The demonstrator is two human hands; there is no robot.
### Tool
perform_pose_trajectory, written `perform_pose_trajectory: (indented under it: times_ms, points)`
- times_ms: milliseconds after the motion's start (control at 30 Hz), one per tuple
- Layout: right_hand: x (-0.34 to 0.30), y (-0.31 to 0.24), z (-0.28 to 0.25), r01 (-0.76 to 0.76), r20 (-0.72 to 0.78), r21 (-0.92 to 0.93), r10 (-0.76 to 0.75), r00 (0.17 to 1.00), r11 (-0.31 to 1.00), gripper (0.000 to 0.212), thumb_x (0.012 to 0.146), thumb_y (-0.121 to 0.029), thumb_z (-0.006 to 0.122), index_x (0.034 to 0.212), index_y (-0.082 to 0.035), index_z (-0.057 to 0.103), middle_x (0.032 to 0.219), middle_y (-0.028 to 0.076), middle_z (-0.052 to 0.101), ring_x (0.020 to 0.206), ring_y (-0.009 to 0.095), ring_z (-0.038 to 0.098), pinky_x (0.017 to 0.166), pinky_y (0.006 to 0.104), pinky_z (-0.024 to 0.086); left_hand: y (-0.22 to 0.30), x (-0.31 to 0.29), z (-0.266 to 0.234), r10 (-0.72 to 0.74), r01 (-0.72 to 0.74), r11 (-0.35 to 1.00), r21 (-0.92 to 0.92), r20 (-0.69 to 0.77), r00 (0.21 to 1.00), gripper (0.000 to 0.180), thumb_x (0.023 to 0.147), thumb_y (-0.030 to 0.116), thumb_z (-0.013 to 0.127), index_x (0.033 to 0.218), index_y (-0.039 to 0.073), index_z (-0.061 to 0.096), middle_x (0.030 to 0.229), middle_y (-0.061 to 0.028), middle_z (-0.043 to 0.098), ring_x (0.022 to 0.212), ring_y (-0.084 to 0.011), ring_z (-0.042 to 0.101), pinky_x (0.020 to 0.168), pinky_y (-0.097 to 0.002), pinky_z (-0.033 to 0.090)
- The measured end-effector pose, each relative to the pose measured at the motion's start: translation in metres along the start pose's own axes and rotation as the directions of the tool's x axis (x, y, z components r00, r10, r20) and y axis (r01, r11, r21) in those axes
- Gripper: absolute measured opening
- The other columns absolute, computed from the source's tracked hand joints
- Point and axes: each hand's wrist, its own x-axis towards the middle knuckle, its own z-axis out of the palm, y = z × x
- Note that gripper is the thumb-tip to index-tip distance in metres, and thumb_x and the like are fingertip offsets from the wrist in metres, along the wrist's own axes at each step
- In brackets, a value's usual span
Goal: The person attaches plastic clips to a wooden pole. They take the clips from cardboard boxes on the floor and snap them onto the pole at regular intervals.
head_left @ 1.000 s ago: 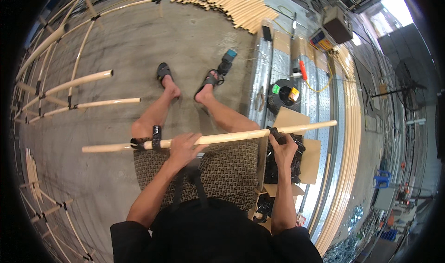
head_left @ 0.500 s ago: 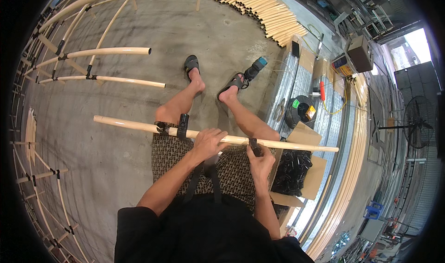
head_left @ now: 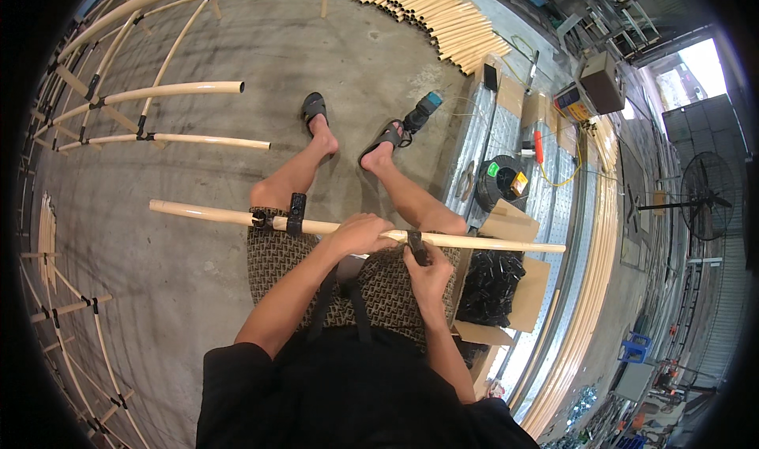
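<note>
A long cream-coloured pipe [head_left: 496, 243] lies across my lap, running left to right. My left hand [head_left: 362, 235] is closed over its middle from above. My right hand [head_left: 431, 275] pinches a black pipe joint [head_left: 416, 246] that sits against the pipe just right of my left hand. Farther left on the same pipe are two more black joints: one upright joint [head_left: 296, 214] sticking up beyond the pipe, and a second joint [head_left: 260, 219] beside it. My right fingertips are partly hidden behind the joint they grip.
An open cardboard box [head_left: 528, 295] of black joints stands by my right thigh. A black spool [head_left: 500, 182] and long pipes [head_left: 589, 291] lie to the right. By my foot is a cordless power tool [head_left: 423, 113]. Pipe frames [head_left: 178, 90] stand left; a pipe stack [head_left: 443, 18] lies ahead.
The whole view has shifted slightly. My right hand and the joint it grips are a little closer to my left hand along the pipe. Both hands keep their hold.
</note>
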Motion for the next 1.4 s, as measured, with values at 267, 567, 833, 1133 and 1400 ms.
perform_pose_trajectory:
  times_ms: [267,567,833,1133,1400]
  points:
    - [-0.002,-0.012,-0.003,-0.075,0.039,0.018,0.074,0.996,0.997,0.033,0.080,-0.011,0.083,0.105,0.009,0.073,0.086,0.022,0.074,0.077,0.026,0.075,0.071,0.0364,0.057,0.016,-0.012,0.006,0.018,-0.014,1.000,0.019,-0.180,0.984,0.029,0.093,0.032,0.070,0.111,0.009,0.073,0.099,-0.0162,0.073,0.094,-0.0412,0.068,0.079,-0.0519,0.052]
    - [-0.006,-0.003,0.003,0.028,0.018,-0.006,-0.028,0.999,1.000,0.033,0.083,-0.010,0.081,0.106,0.010,0.071,0.086,0.023,0.071,0.075,0.034,0.072,0.068,0.0402,0.055,0.009,-0.006,0.009,-0.023,0.026,0.999,0.026,-0.114,0.993,0.030,0.092,0.031,0.071,0.114,0.011,0.073,0.096,-0.0157,0.073,0.093,-0.0406,0.069,0.078,-0.0516,0.052]
    - [-0.007,-0.001,0.002,0.141,0.007,-0.004,-0.141,0.990,0.990,0.034,0.083,-0.010,0.080,0.108,0.010,0.070,0.084,0.023,0.069,0.073,0.035,0.071,0.067,0.0417,0.055,0.005,-0.005,0.010,-0.010,0.007,1.000,-0.018,-0.132,0.991,0.033,0.091,0.035,0.071,0.114,0.010,0.074,0.096,-0.0169,0.074,0.089,-0.0408,0.069,0.078,-0.0522,0.052]
    - [-0.006,-0.012,0.002,0.090,0.070,-0.032,-0.088,0.994,0.995,0.031,0.082,-0.010,0.081,0.104,0.009,0.070,0.082,0.022,0.069,0.072,0.036,0.070,0.065,0.0428,0.055,0.009,-0.008,0.018,0.023,-0.005,0.996,0.087,-0.207,0.978,0.032,0.092,0.030,0.071,0.119,0.013,0.073,0.092,-0.0154,0.072,0.088,-0.0386,0.069,0.074,-0.0500,0.053]
    - [-0.016,-0.001,0.006,0.132,-0.011,-0.038,-0.133,0.991,0.990,0.035,0.080,-0.011,0.084,0.107,0.008,0.071,0.085,0.022,0.071,0.074,0.036,0.072,0.067,0.0413,0.056,0.011,-0.016,0.021,0.063,-0.025,0.987,0.159,-0.235,0.970,0.040,0.093,0.034,0.070,0.126,0.012,0.069,0.092,-0.0158,0.073,0.083,-0.0388,0.070,0.071,-0.0501,0.054]
